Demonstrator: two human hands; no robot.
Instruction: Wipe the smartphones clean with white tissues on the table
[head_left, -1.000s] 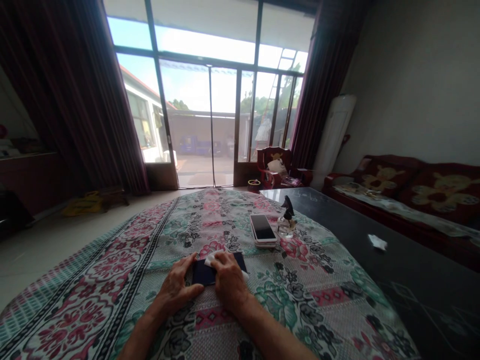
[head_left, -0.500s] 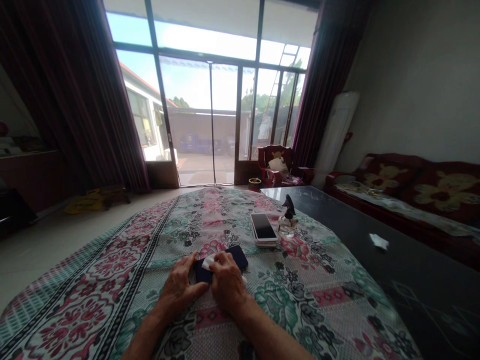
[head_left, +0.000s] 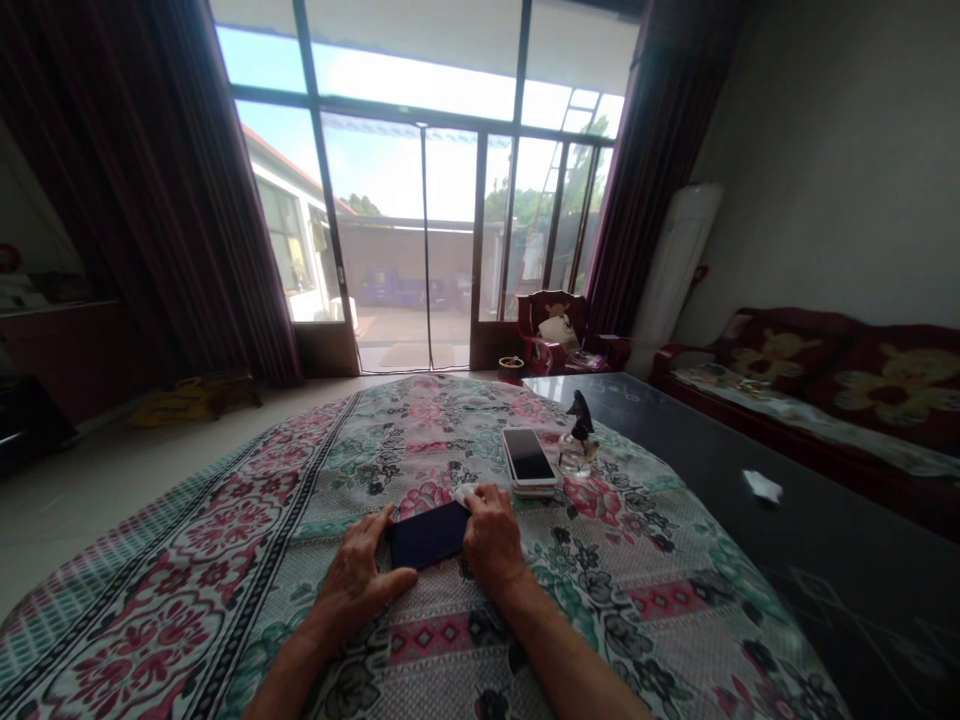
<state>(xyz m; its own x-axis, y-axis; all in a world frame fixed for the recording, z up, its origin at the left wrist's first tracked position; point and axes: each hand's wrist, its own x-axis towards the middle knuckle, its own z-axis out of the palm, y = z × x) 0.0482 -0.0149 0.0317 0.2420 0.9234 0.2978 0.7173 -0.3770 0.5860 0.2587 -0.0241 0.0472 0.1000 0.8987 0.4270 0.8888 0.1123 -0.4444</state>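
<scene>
On the cloth (head_left: 345,465), well in from its far edge, the hands are apart: the left hand (head_left: 358,562) clamps the left end of a dark phone (head_left: 427,537); the right hand (head_left: 493,530), at its right end, pinches a tissue (head_left: 463,494).

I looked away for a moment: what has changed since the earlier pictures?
The right hand has slid rightward with the white tissue, from the middle of the dark phone to its right end. The left hand stays at the left end; the white-framed phone and spray bottle stayed put.
</scene>
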